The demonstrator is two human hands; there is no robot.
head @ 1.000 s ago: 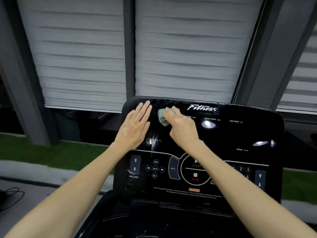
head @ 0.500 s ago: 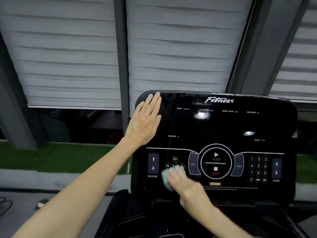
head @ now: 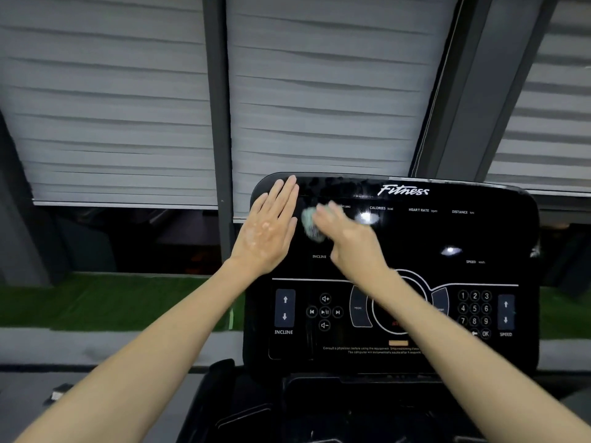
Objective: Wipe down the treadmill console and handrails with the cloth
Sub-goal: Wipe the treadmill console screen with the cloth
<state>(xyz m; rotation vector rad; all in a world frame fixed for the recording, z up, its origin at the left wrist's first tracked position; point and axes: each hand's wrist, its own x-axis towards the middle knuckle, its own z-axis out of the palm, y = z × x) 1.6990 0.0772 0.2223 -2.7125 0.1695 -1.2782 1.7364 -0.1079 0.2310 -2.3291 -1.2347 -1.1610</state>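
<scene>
Wiping: upper left of the console (head: 412,241), likely mid-task; handrails out of view.
Cloth (head: 311,223): small, pale green, bunched against the screen beside the left hand (head: 267,235).
Right hand (head: 350,239): fingers curled round the cloth, blurred.
Left hand: flat, fingers straight, resting on the console's left edge, holding nothing.
Next: probably sweeping rightward across the readouts, light over the buttons (head: 324,311).
Around: grey blinds (head: 319,107) behind, green turf (head: 96,302) below.
In the way: left hand covering its own patch.

Two hands (head: 267,231) (head: 350,236), one cloth (head: 311,224), one console (head: 415,238)
</scene>
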